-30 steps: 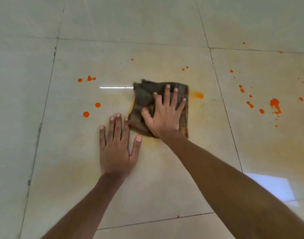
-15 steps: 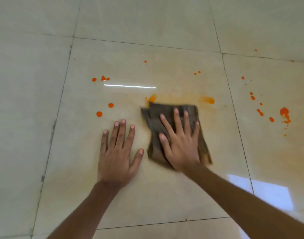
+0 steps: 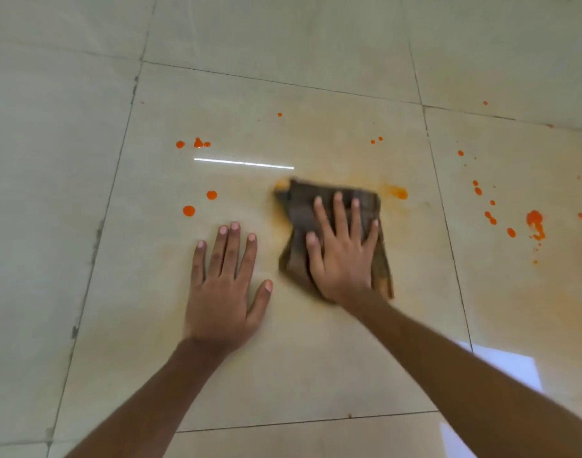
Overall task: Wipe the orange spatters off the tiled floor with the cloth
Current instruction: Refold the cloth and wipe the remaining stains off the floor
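I see round orange drops (image 3: 189, 210) unwiped at the left, my left hand (image 3: 222, 292) flat and spread on the tiled floor (image 3: 84, 160). My right hand (image 3: 344, 256) presses flat on the cloth (image 3: 299, 213) mid-tile; a smear (image 3: 397, 192) and spatters (image 3: 534, 223) remain rightward. No containers are in sight.

I see a glossy beige tiled floor (image 3: 283, 375) with dark grout lines (image 3: 94, 246), a thin light-strip reflection (image 3: 243, 163), and a bright window reflection (image 3: 504, 365).
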